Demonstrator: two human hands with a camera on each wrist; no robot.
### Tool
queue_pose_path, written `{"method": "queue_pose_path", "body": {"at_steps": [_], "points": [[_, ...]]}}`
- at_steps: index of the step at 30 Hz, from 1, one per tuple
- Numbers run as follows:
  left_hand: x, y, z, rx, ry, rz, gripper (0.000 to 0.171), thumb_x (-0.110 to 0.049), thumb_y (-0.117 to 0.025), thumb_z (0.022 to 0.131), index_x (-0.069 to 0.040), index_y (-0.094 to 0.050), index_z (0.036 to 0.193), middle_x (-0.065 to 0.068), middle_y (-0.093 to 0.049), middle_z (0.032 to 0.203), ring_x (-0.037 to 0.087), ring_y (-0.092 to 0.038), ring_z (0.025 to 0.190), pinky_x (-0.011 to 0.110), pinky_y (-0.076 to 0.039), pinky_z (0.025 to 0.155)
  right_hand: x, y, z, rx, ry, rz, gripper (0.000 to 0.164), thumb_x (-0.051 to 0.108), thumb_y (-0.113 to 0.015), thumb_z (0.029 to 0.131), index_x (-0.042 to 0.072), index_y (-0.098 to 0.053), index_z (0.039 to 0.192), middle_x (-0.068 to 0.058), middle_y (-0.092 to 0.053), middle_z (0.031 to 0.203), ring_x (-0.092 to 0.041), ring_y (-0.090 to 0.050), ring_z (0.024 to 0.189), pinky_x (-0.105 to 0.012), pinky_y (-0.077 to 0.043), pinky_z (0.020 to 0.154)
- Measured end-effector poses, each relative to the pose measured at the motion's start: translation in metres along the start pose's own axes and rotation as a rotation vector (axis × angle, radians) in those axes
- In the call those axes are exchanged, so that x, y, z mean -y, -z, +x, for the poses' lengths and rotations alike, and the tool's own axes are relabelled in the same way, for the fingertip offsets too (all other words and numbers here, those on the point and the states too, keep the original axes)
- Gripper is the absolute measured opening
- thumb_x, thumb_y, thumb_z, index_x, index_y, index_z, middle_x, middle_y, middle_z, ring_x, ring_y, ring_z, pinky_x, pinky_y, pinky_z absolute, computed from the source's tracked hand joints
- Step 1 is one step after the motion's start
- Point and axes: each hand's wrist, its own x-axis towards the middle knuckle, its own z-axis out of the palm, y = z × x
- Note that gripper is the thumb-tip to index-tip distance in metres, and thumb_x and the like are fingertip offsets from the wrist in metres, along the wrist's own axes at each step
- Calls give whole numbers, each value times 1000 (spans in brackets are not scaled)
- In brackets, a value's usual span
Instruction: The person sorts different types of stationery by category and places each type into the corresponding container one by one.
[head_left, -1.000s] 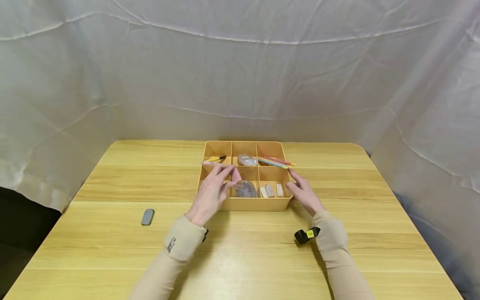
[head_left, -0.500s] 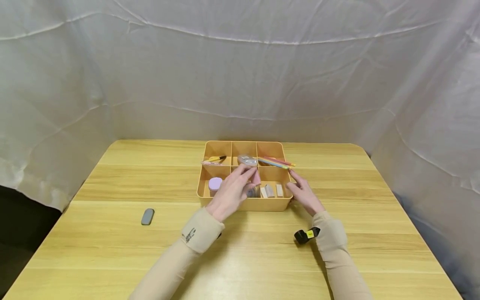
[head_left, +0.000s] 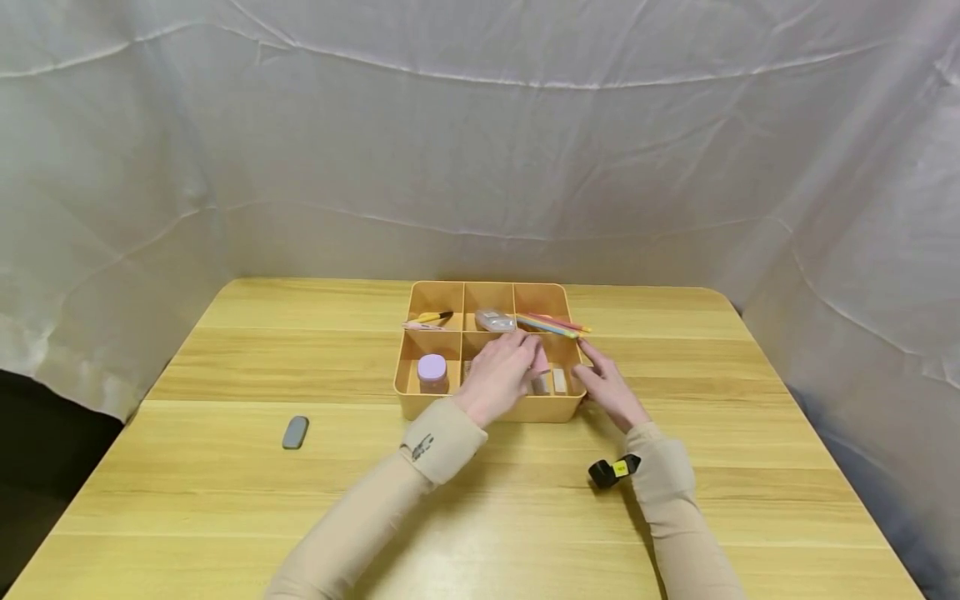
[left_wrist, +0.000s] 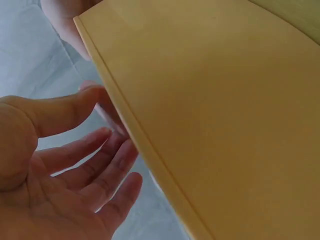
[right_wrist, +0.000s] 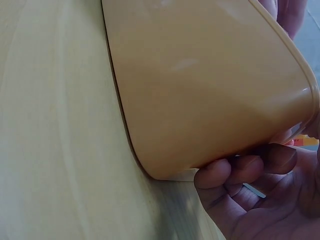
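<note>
My left hand (head_left: 495, 377) reaches over the front row of a divided yellow-orange desk organizer (head_left: 427, 407). Between its thumb and fingers it pinches a small flat pink piece (head_left: 541, 360), above the front right compartment; its kind is unclear. White blocks (head_left: 558, 381) lie in that compartment, partly behind the hand. My right hand (head_left: 611, 393) grips the organizer's front right corner, and in the right wrist view its fingers (right_wrist: 246, 169) curl against the outer wall. In the front left compartment stands a jar with a lilac lid (head_left: 432, 367). The front middle compartment is mostly hidden.
Along the back row are a yellow-and-black pen (head_left: 433, 317), a clear plastic item (head_left: 494, 320) and several colored pencil-like sticks (head_left: 551, 325) jutting past the right rim. A grey oval object (head_left: 296, 432) lies left on the wooden table (head_left: 225, 500). Pale curtains (head_left: 480, 167) surround it.
My left hand has carried the pink piece rightward, from the front middle compartment to above the front right one, uncovering the lilac-lidded jar. My right hand stays at the corner.
</note>
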Motion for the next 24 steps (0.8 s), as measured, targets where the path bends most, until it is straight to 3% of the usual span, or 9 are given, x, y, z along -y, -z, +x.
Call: {"method": "queue_pose_path", "body": {"at_steps": [6, 16, 19, 24], "points": [[-5, -11, 8, 43, 11, 86, 27, -18, -70, 86, -9, -64, 111, 4, -63, 109, 23, -53, 107, 38, -47, 94, 1, -1, 1, 16, 4, 9, 63, 5, -39, 99, -4, -8, 152, -43, -43, 130, -46, -52, 107, -21, -53, 66], [-2, -25, 10, -18, 16, 64, 10, -19, -74, 81, -16, -67, 87, -1, -65, 94, 22, -45, 95, 32, -44, 79, 2, -3, 2, 24, -3, 16, 62, 5, -39, 99, -4, -9, 152, -42, -40, 134, -45, -49, 111, -24, -53, 71], [-2, -26, 11, -13, 23, 59, 9, -19, -72, 83, -15, -67, 89, -1, -66, 97, 23, -45, 98, 33, -44, 81, 2, -3, 2, 25, 1, 14, 63, 5, -39, 98, -4, -8, 152, -43, -40, 134, -45, -50, 111, -25, -53, 71], [1, -23, 5, -29, 50, 53, 29, -20, -67, 88, -4, -66, 113, 6, -63, 118, 26, -44, 110, 35, -46, 90, 2, -2, 3, 28, 7, -1, 63, 6, -39, 98, -4, -8, 152, -44, -44, 129, -45, -51, 111, -24, -53, 71]]}}
